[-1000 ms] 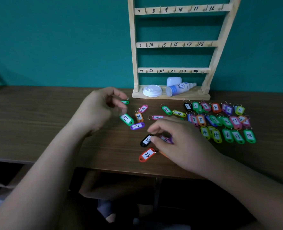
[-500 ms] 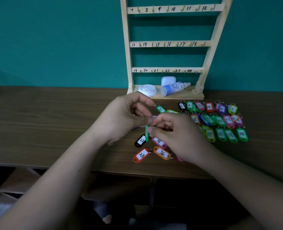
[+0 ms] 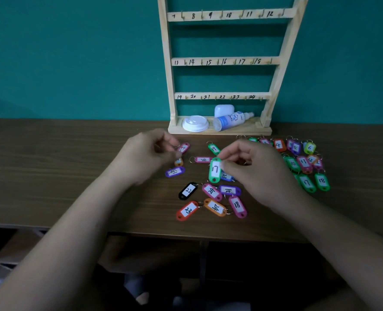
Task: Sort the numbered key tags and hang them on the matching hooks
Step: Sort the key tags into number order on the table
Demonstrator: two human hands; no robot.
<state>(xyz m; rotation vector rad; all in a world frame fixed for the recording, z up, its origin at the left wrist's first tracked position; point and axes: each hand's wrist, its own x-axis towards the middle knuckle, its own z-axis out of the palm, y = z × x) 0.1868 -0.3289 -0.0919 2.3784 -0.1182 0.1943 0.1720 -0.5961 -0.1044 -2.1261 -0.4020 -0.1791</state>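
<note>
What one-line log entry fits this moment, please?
right hand: pinches green 17 tag | left hand: near pink tag, grip unclear | hooks: bare

green tag (image 3: pixel 215 170) reads 17; black tag (image 3: pixel 188 191) 22; red tag (image 3: pixel 188 210) 23; rack (image 3: pixel 231 15) rails 7-12, 13-18, 19-24.

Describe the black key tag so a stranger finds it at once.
Find the wooden hook rack against the wall. On the desk before it, beside the red tag marked 23, lies the black tag, numbered 22, the only black one showing.

Before you, a white lid (image 3: pixel 195 123) sits beside a spray bottle (image 3: pixel 230 120) lying flat, a white case (image 3: pixel 224 110) behind it; brown table (image 3: pixel 51 167), teal wall (image 3: pixel 73 52).
</note>
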